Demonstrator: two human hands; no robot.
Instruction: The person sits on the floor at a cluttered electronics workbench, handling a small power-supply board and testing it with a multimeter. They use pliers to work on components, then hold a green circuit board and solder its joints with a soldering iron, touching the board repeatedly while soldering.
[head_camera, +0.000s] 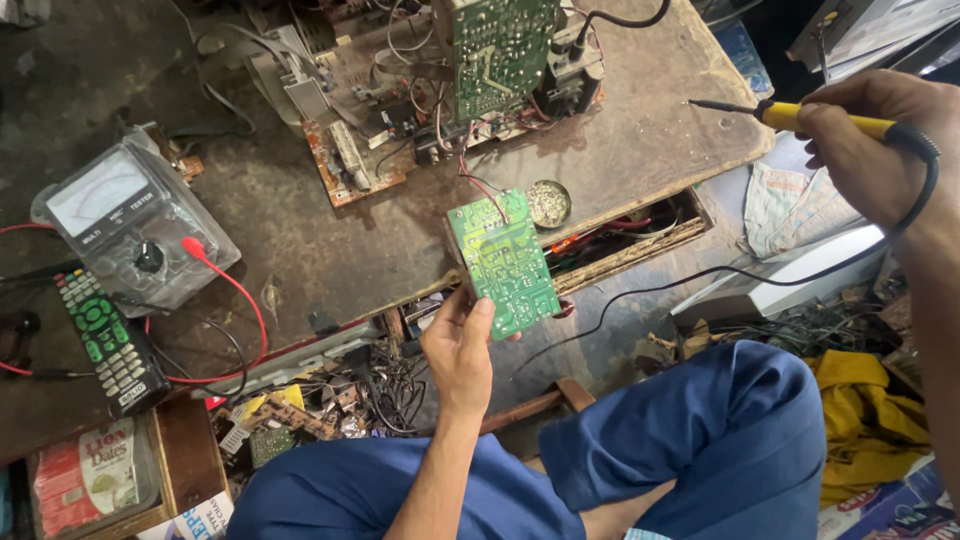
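Worn and stained, the wooden workbench (330, 235) fills most of the view, with cluttered floor showing around its near edge. Nearest the camera are the person's knees in blue trousers (700, 450), a yellow cloth (870, 410) to the right of them and a tangle of wires and scrap boards (330, 400) under the bench edge. Just above the knees, the left hand (458, 345) grips the lower edge of a small green circuit board (503, 262), thumb laid on its face, holding it tilted over the bench edge with red wires running from its top. Beside the board's upper right corner sits a small round tin (548, 203). To the right and higher, the right hand (872, 135) is closed around a yellow-handled soldering iron (800, 116), its tip pointing left in the air, well apart from the board; its black cord hangs down toward the floor. On the bench's left lie a remote control (105, 340) and an analogue multimeter (135, 228) in clear wrap with a red lead. Farthest away stands a larger green board (500, 50) upright among opened electronics.
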